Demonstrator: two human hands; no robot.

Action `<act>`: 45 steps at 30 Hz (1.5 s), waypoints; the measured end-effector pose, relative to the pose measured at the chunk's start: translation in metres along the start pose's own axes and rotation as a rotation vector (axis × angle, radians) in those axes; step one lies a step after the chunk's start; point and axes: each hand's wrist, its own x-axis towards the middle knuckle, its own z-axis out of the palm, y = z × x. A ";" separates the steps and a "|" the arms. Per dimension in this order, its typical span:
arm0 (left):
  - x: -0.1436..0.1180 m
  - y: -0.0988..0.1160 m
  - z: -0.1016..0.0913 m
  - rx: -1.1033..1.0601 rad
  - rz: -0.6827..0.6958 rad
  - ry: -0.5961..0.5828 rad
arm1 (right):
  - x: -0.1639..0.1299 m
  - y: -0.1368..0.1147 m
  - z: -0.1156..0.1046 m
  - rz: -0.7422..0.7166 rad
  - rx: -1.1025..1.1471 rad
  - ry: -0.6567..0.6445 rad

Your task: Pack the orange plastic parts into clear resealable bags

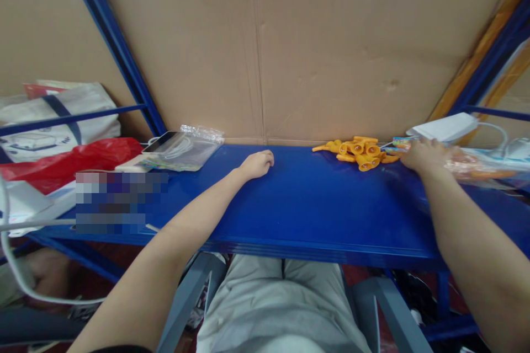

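Left hand [257,164] rests loosely curled, holding nothing, on the blue counter [298,209]. Right hand [424,155] lies flat on clear packets [476,168] — just beside the orange plastic pieces [360,153], its grip unclear.

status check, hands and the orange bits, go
Left hand curled, resting on blue table, holding nothing. Right hand beside orange plastic pieces, on clear bags. Nothing between.

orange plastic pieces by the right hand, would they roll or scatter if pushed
The orange plastic pieces look small and light, so a push would probably scatter the loose heap. Their flared ends may make them roll in curves on the smooth blue table.
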 end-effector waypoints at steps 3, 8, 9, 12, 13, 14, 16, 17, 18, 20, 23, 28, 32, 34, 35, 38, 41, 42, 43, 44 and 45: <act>-0.001 0.002 -0.003 0.026 -0.046 -0.016 | -0.010 -0.027 -0.025 -0.038 0.119 -0.045; -0.006 -0.003 -0.016 0.180 -0.344 0.015 | -0.019 -0.064 -0.037 -0.297 0.247 0.152; -0.008 -0.007 -0.020 0.206 -0.426 0.024 | -0.021 -0.071 -0.035 -0.359 0.275 0.194; -0.018 -0.025 -0.030 0.214 -0.659 0.050 | -0.028 -0.091 -0.026 -0.538 0.341 0.290; -0.021 -0.033 -0.032 0.199 -0.736 0.058 | -0.032 -0.098 -0.023 -0.585 0.356 0.300; -0.025 -0.041 -0.034 0.186 -0.801 0.065 | -0.035 -0.104 -0.021 -0.627 0.363 0.294; -0.033 -0.057 -0.035 0.179 -0.913 0.075 | -0.043 -0.115 -0.016 -0.700 0.357 0.248; -0.037 -0.065 -0.035 0.178 -0.968 0.080 | -0.046 -0.120 -0.014 -0.729 0.346 0.214; -0.040 -0.071 -0.034 0.171 -1.023 0.077 | -0.048 -0.123 -0.012 -0.756 0.334 0.172; -0.046 -0.081 -0.032 0.141 -1.097 0.059 | -0.048 -0.128 -0.007 -0.806 0.315 0.053; -0.051 -0.088 -0.029 0.035 -1.145 0.020 | -0.045 -0.129 -0.002 -0.828 0.317 -0.125; -0.056 -0.090 -0.030 -0.020 -1.146 0.021 | -0.043 -0.127 -0.005 -0.747 0.350 -0.244; -0.057 -0.091 -0.031 -0.004 -1.145 0.027 | -0.044 -0.127 -0.005 -0.749 0.354 -0.252; -0.056 -0.090 -0.033 0.006 -1.152 0.035 | -0.043 -0.127 -0.003 -0.760 0.356 -0.231; -0.056 -0.090 -0.033 0.008 -1.159 0.040 | -0.042 -0.127 -0.002 -0.765 0.358 -0.223; -0.055 -0.087 -0.037 0.015 -1.164 0.068 | -0.042 -0.127 -0.002 -0.768 0.362 -0.234; -0.052 -0.080 -0.040 0.034 -1.114 0.096 | -0.043 -0.127 -0.005 -0.759 0.359 -0.260; -0.050 -0.077 -0.041 0.049 -1.089 0.091 | -0.043 -0.127 -0.006 -0.756 0.358 -0.263; -0.047 -0.073 -0.042 0.068 -1.063 0.077 | -0.043 -0.127 -0.006 -0.753 0.358 -0.263; -0.045 -0.068 -0.042 0.091 -1.036 0.054 | -0.043 -0.127 -0.006 -0.751 0.358 -0.262; -0.041 -0.062 -0.043 0.113 -1.003 0.031 | -0.043 -0.127 -0.006 -0.751 0.358 -0.262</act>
